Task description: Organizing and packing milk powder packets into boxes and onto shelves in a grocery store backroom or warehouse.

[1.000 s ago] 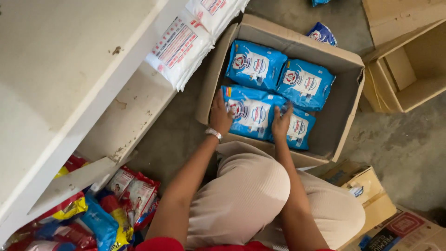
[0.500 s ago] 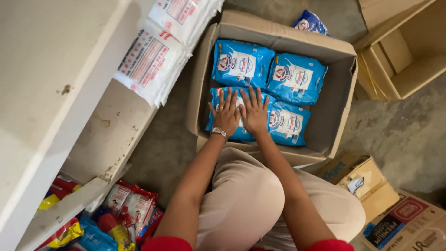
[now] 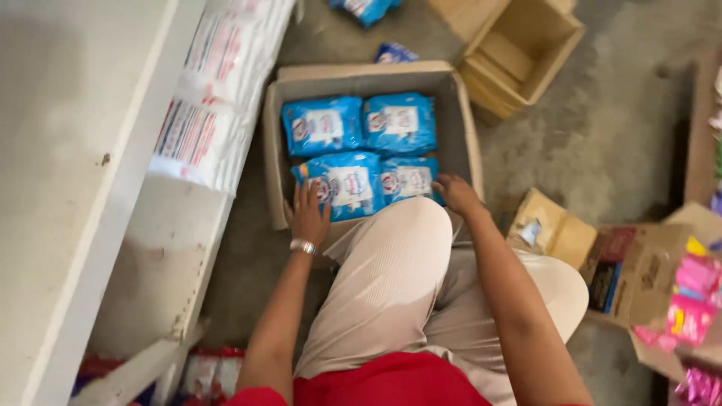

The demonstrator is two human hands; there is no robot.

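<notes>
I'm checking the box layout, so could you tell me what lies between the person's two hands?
In the head view, two blue packets in the cardboard box lie between the left hand and right hand.

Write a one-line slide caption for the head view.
Both hands, left and right, rest on blue packets inside an open cardboard box.

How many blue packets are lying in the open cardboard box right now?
4 on top: back left, back right, front left under the left hand, front right by the right hand. More may lie underneath.
</notes>
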